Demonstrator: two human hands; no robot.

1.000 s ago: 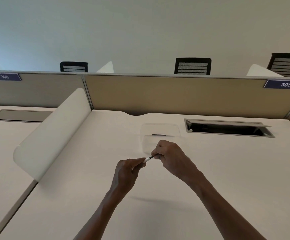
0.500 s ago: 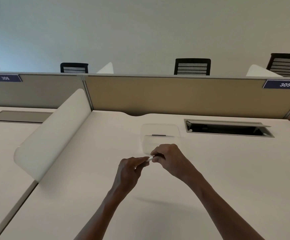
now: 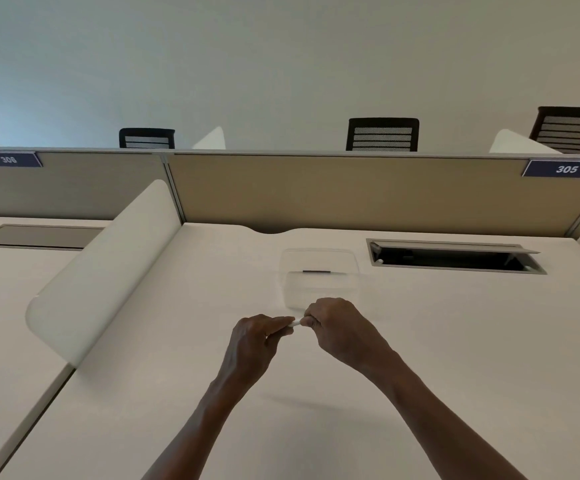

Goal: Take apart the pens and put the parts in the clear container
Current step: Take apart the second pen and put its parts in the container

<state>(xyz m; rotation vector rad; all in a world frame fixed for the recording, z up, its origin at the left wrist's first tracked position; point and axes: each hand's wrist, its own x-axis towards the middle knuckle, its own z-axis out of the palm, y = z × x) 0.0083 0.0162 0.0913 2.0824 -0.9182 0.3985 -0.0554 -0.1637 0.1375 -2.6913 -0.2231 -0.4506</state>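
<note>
A white pen [image 3: 295, 322] is held level between both hands above the pale desk; only a short white stretch shows between the fingers. My left hand [image 3: 254, 341] pinches its left end. My right hand [image 3: 337, 327] is closed around its right end, hiding that part. Just behind the hands stands the clear container [image 3: 319, 258], open-topped, with a small dark pen part [image 3: 316, 271] lying inside it.
A white curved divider [image 3: 108, 271] rises on the left of the desk. An open cable hatch [image 3: 454, 259] lies at the back right. A beige partition [image 3: 316, 192] closes off the back, with black chairs beyond it.
Both hands have dropped slightly and closed toward each other. The dark section of the pen seen between the fingers a second ago is now hidden; only white shows.
</note>
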